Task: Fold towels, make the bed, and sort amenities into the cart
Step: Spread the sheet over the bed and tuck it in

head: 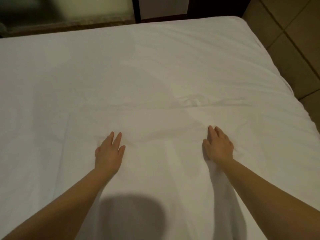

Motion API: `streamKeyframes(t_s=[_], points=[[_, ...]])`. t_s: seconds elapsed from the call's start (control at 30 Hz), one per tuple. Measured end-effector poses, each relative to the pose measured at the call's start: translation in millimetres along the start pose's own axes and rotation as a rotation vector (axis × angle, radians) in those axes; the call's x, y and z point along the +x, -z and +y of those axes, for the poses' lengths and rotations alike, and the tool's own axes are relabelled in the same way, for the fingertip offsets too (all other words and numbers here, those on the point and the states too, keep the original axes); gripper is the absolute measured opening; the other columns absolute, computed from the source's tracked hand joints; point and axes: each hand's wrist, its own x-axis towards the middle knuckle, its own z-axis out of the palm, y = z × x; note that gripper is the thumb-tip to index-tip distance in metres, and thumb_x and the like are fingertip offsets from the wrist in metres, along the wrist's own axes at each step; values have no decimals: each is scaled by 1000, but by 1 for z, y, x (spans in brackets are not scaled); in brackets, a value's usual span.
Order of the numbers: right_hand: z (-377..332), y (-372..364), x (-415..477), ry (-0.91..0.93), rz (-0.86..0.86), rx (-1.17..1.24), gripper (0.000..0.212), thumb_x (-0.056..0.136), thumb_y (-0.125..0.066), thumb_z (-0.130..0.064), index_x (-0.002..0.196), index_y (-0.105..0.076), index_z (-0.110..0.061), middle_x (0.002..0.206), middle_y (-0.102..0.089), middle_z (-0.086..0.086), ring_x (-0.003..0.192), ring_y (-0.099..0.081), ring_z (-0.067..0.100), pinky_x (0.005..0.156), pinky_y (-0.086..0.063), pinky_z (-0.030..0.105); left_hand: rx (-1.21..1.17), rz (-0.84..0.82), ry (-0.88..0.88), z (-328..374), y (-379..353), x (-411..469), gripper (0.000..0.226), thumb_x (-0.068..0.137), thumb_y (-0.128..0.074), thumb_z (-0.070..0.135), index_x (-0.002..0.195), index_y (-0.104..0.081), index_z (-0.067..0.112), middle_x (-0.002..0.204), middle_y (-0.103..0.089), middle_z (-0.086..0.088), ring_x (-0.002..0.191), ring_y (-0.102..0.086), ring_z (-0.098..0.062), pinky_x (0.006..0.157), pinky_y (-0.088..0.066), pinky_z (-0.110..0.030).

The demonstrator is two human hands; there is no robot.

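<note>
Hands released: my left hand (109,153) and right hand (219,147) press flat, fingers straight, on the white sheet (155,66) spread beneath and ahead of them. Best to sweep outward evenly, flattening the crease (194,102) just beyond my right hand.

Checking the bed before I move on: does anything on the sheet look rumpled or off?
A small puckered wrinkle sits in the white sheet just beyond the right hand; the rest lies fairly smooth.
</note>
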Motion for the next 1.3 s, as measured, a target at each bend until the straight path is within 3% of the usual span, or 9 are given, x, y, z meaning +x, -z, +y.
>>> streamKeyframes(t_s=[0.33, 0.43, 0.53, 0.63, 0.7, 0.77, 0.87, 1.07, 1.3], points=[[-52, 32, 91, 179, 100, -203, 35, 92, -50, -37, 124, -57, -24, 128, -56, 4, 124, -43, 27, 102, -26, 40, 167, 89, -41, 0, 36, 101, 46, 101, -37, 34, 145, -35, 24, 152, -33, -6, 141, -24, -27, 109, -23, -46], [-47, 45, 103, 227, 86, -273, 24, 93, -52, -38, 107, -65, -22, 105, -66, 4, 113, -48, 27, 103, -22, 40, 239, 111, -77, -6, 46, 119, 28, 98, -44, 32, 116, -60, 19, 116, -62, -8, 118, -45, -29, 91, -32, -41], [-48, 55, 109, 308, 259, -253, 21, 96, -51, -33, 94, -64, -17, 91, -67, 2, 101, -51, 27, 96, -23, 39, 138, 287, -95, -2, 56, 126, 19, 96, -50, 25, 93, -66, 14, 92, -67, -8, 100, -49, -32, 75, -25, -37], [-58, 58, 118, 211, 357, -140, 21, 97, -49, -31, 102, -63, -18, 99, -67, 3, 107, -48, 28, 99, -23, 40, 40, 377, -26, 10, 62, 141, 18, 95, -52, 20, 98, -67, 12, 99, -66, -11, 103, -50, -35, 74, -29, -38], [-60, 52, 118, 159, 315, -113, 26, 95, -49, -30, 118, -59, -22, 119, -62, 4, 120, -44, 28, 105, -22, 42, 31, 302, 32, 18, 56, 144, 25, 94, -52, 19, 117, -62, 15, 122, -59, -12, 117, -45, -35, 86, -35, -41], [-55, 42, 108, 159, 250, -126, 44, 94, -52, -34, 136, -46, -23, 141, -46, 5, 132, -35, 28, 109, -18, 45, 42, 184, 60, 26, 41, 133, 46, 95, -51, 27, 140, -43, 18, 148, -37, -11, 135, -31, -31, 105, -28, -47], [-30, 25, 75, 154, 196, -126, 56, 96, -44, -39, 148, -29, -24, 154, -29, 5, 140, -25, 27, 111, -15, 49, 51, 102, 46, 33, 9, 99, 56, 100, -38, 35, 151, -20, 23, 159, -13, -6, 144, -15, -26, 113, -13, -52], [51, -14, -25, -52, 25, -114, 57, 100, -20, -47, 152, -7, -30, 161, -7, -5, 147, -6, 17, 118, -6, 44, 18, 56, 17, 24, -38, -4, 62, 100, -11, 46, 135, -52, 15, 139, -51, -15, 124, -52, -35, 93, -39, -63], [90, -35, -112, -56, -29, -141, 56, 100, -14, -46, 152, -2, -30, 161, -1, -6, 148, 0, 18, 118, -4, 44, 72, -54, 82, 24, -70, -121, 70, 100, -2, 48, 129, -59, 19, 131, -58, -13, 117, -59, -32, 86, -47, -58]])
